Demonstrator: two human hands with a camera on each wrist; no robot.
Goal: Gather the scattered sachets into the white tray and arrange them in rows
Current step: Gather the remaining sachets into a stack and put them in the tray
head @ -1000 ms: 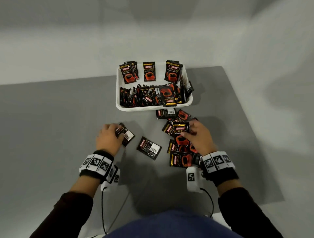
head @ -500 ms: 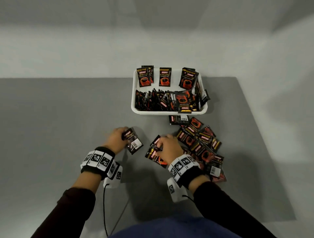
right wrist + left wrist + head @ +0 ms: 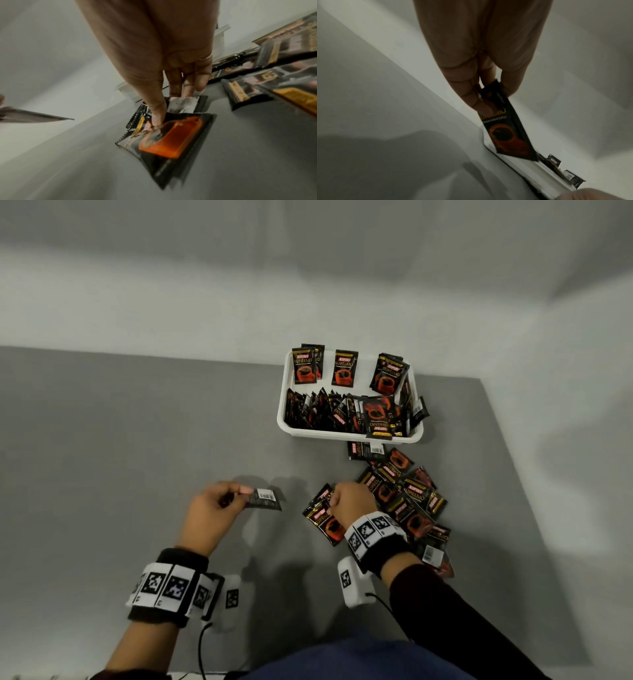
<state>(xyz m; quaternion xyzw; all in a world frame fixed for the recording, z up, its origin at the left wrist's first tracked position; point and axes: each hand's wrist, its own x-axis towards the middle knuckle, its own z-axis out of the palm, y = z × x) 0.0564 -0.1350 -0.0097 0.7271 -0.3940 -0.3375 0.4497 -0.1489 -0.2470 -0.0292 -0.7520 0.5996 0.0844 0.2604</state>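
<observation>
The sachets are black with a red cup and gold lettering reading "KOPIKO SUPREMO". In the white tray (image 3: 349, 435), 3 groups stand against the far wall: a pair at left, 1 in the middle, a small stack at right; a packed row fills the near side, too crowded to count. A loose pile (image 3: 404, 494) lies on the grey mat (image 3: 102, 440) just in front of the tray, roughly 12 overlapping, some hidden under the right wrist. The left hand (image 3: 209, 508) pinches 1 sachet (image 3: 264, 499) between thumb and fingers, lifted off the mat, barcode side up; its cup side (image 3: 506, 129) shows to the left wrist view. The right hand (image 3: 352, 499) presses fingertips (image 3: 158, 116) onto 2 overlapping sachets (image 3: 325, 518) at the pile's left edge; whether it grasps them I cannot tell. Motion blur smears the smaller print
</observation>
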